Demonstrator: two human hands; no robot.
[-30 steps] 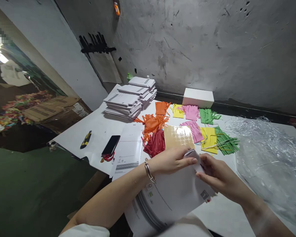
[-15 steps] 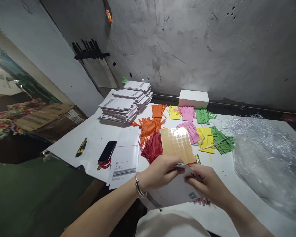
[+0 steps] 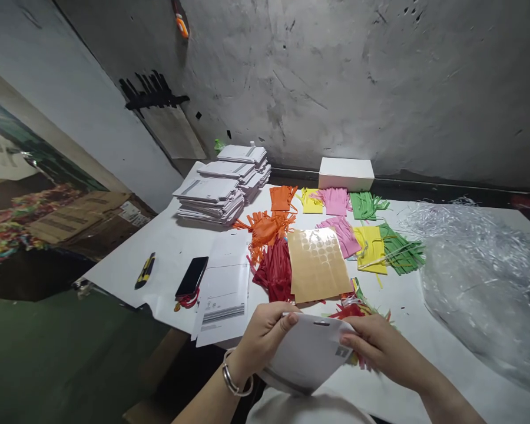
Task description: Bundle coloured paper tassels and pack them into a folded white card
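Between my hands is a white card envelope (image 3: 307, 353) with a slot near its top edge and a small grey square at its right. My left hand (image 3: 265, 335) grips its upper left corner, thumb on the near face. On the right edge, my right hand (image 3: 375, 341) pinches it with the thumb in front. Just beyond lies a tan sheet of round clear stickers (image 3: 320, 265). A dark red tissue fringe bundle (image 3: 274, 271) touches its left side. Multicoloured fringe strips (image 3: 357, 303) lie partly hidden behind the envelope and my right hand.
Stacks of white envelopes (image 3: 212, 197) stand at the back left. Nearer are flat white sheets (image 3: 225, 282), a phone (image 3: 192, 277) and a yellow-black cutter (image 3: 145, 271). Orange fringe (image 3: 267, 227), yellow fringe (image 3: 371, 250) and green fringe (image 3: 401, 250) lie behind. Clear plastic bags (image 3: 472, 294) cover the right; a white box (image 3: 347, 174) stands rearward.
My left hand has moved left and down from the envelope's top to its upper left corner. The slot at the top now shows, and the envelope has tilted and come lower.
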